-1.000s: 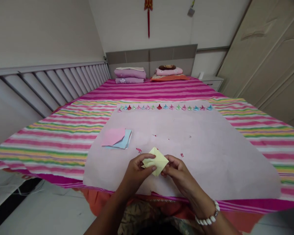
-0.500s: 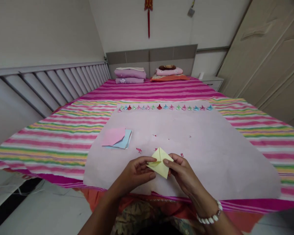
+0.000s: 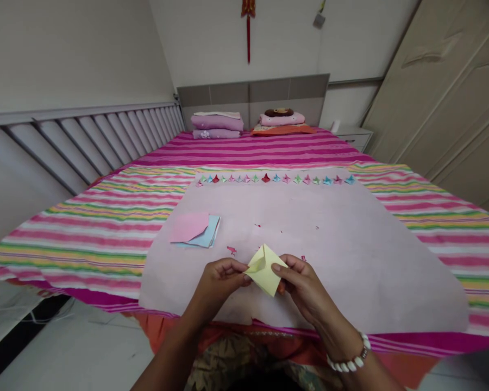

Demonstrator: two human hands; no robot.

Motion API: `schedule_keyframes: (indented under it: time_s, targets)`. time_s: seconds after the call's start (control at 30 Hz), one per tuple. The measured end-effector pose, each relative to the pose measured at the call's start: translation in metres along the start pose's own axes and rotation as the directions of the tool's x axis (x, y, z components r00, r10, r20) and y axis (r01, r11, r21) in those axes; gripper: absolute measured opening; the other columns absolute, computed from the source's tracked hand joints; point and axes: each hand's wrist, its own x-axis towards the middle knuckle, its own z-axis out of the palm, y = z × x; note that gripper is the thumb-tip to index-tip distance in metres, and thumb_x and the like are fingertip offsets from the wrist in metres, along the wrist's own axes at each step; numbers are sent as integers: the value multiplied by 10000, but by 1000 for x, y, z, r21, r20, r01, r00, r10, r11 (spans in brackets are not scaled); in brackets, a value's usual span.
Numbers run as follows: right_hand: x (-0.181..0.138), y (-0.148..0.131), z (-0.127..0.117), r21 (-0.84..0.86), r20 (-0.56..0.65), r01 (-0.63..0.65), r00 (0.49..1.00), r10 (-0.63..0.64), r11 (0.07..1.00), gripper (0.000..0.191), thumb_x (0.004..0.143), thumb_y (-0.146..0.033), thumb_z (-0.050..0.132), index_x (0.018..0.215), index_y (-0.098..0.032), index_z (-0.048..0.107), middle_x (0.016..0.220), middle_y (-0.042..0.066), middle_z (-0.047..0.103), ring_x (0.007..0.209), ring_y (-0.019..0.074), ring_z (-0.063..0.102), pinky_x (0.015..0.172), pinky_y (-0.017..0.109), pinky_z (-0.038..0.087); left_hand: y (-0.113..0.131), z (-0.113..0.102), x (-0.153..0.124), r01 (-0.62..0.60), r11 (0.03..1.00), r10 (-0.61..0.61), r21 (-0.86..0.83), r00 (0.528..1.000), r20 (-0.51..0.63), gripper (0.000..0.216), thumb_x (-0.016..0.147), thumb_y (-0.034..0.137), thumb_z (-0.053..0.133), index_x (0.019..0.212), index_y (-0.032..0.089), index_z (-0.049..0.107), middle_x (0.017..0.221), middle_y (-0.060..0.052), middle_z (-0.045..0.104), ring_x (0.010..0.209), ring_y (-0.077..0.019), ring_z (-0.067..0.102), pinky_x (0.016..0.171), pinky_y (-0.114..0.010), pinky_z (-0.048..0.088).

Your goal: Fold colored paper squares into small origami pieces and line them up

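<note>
A folded pale yellow paper (image 3: 264,269) is held between both hands just above a large pale pink sheet (image 3: 350,255) spread over the bed. My left hand (image 3: 218,279) pinches the paper's left corner with closed fingertips. My right hand (image 3: 301,282) grips its right side, thumb on top; a white bead bracelet circles that wrist. The paper forms a diamond shape with a fold down its middle.
A small stack of pink and blue paper squares (image 3: 195,229) lies left of the hands. A row of several small coloured folded paper pieces (image 3: 275,178) lines the sheet's far edge. Tiny red scraps (image 3: 231,250) dot the sheet. Folded bedding (image 3: 215,126) sits by the headboard.
The yellow paper has been turned and refolded between the fingers, and both hands have shifted slightly right. Nothing else on the bed has moved.
</note>
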Motion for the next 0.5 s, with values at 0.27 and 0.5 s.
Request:
schedule_keyframes:
  time_s: [0.27,0.5]
  targets:
    - [-2,-3,-3,-44,7,73,997,-73,996,453,743,-413,693,1160,-244,639,761,15,648,568,137,533,505,254,407,0,-1,-1,-26,998,24,61,999,28,264,661,331,771,848,146,741,796,-71,763,727,-194,700,737,-337,559]
    - [-9,-5,-14,-1,286,152,947,-146,988,766,689,-243,706,1393,-337,421,1149,63,635,731,175,619,644,301,468,3,0,-2,-21,999,23,48,999,-46,224,639,307,785,786,146,734,731,-44,757,676,-156,689,693,-273,561]
